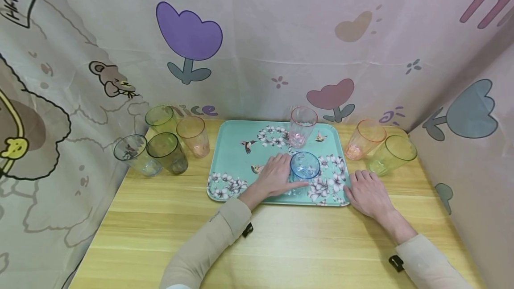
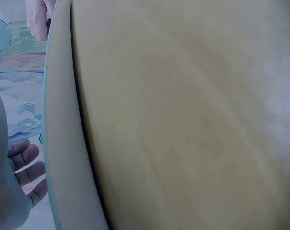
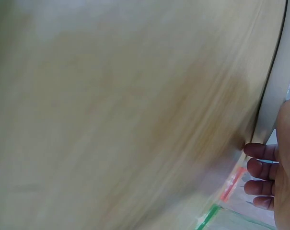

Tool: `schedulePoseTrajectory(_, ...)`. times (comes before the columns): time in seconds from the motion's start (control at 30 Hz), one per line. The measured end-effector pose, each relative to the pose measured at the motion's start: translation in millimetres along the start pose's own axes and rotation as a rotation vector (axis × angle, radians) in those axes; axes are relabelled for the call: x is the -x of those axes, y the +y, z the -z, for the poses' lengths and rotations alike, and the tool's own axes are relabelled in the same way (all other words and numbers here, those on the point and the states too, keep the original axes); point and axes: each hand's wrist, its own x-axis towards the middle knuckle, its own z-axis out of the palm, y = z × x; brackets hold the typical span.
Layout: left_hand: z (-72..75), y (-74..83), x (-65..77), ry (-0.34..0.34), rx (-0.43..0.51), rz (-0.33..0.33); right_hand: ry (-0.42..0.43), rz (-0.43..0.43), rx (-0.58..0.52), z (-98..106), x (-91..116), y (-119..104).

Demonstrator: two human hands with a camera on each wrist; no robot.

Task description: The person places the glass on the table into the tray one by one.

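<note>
A clear drinking glass with a blue rim (image 1: pixel 305 166) stands on the mint-green flowered tray (image 1: pixel 230 139). My left hand (image 1: pixel 277 175) holds it from the left side, thumb across the front and fingers behind. In the left wrist view, that hand (image 2: pixel 8 177) has its thumb and fingers on either side of the glass (image 2: pixel 22 103). Beside the tray's near right corner my right hand (image 1: pixel 370 193) rests on the table, holding nothing, fingers loosely bent. The right wrist view shows its fingers (image 3: pixel 262 170) low beside the tray edge. Behind the blue glass, a pink-rimmed glass (image 1: pixel 303 124) stands on the tray.
Left of the tray stand several tinted glasses: a yellow-green one (image 1: pixel 160 121), an orange-rimmed one (image 1: pixel 194 137), an olive one (image 1: pixel 168 153) and a dark-rimmed one (image 1: pixel 138 157). Right of it are an orange-rimmed glass (image 1: pixel 363 142) and a green glass (image 1: pixel 391 157). A printed curtain (image 1: pixel 257 35) surrounds the wooden table (image 1: pixel 305 244).
</note>
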Motion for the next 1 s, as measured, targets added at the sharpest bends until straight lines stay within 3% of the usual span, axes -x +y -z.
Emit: schedulePoseTrajectory(1.0, -3.1, -3.9, -1.9, -0.027, -0.003, -0.005, 0.004, 0.005, 0.005, -1.4, 0.3, 0.3)
